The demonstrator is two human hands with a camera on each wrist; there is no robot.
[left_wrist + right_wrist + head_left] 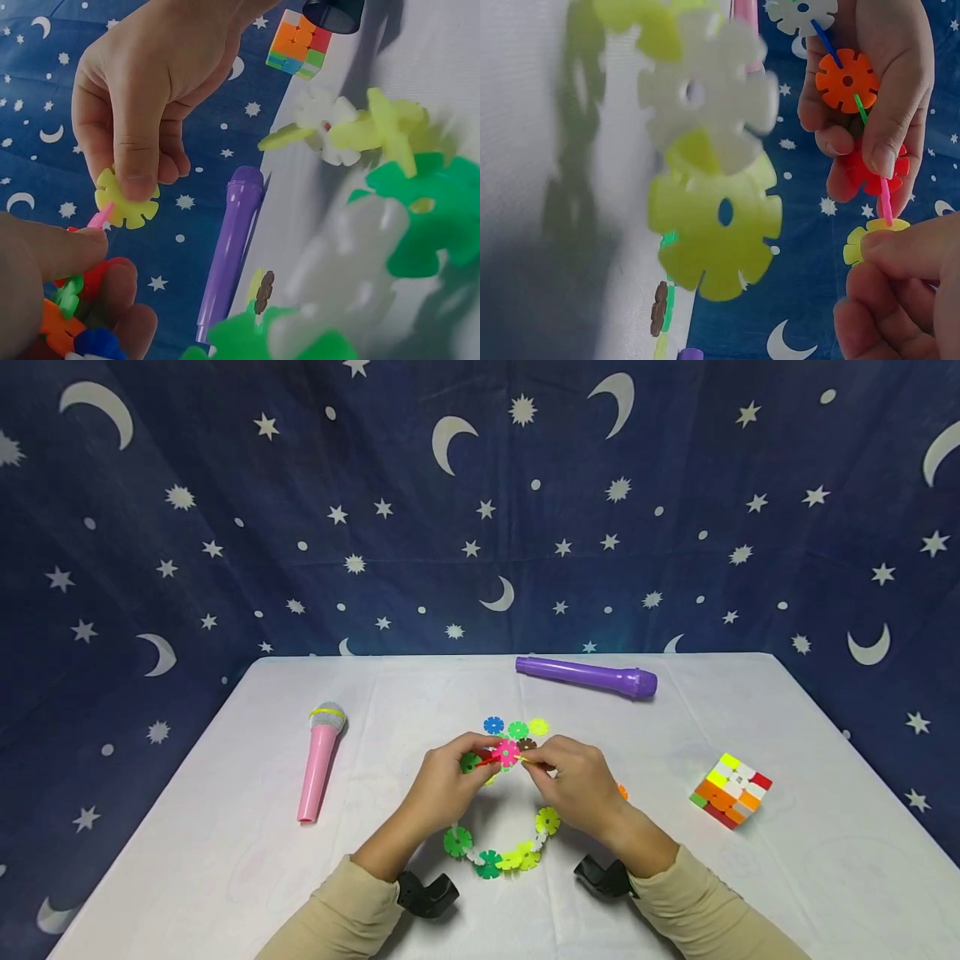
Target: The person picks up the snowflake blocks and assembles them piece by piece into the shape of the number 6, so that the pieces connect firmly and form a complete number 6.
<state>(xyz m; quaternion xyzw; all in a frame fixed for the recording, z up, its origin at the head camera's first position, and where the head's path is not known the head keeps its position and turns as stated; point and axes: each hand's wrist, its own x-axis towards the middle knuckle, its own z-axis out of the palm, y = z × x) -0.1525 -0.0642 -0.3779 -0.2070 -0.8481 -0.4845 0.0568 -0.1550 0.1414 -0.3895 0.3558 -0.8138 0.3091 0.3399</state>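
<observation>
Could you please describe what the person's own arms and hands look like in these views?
The left hand and right hand are bare, with no gloves or rings to be seen. The left sleeve and right sleeve are long, plain beige. Near each cuff sits a black, rounded device: the left device and the right device. No cables show.

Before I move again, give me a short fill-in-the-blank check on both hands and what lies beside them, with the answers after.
1. The left hand presses its thumb on a ____ notched plastic disc.
2. The right hand pinches a ____ slotted plastic disc.
3. Between those two sits a ____ linking disc.
4. The pink plastic microphone with a grey mesh head lies to the person's ____ of both hands.

Missing words: red; yellow; pink; left.
</observation>
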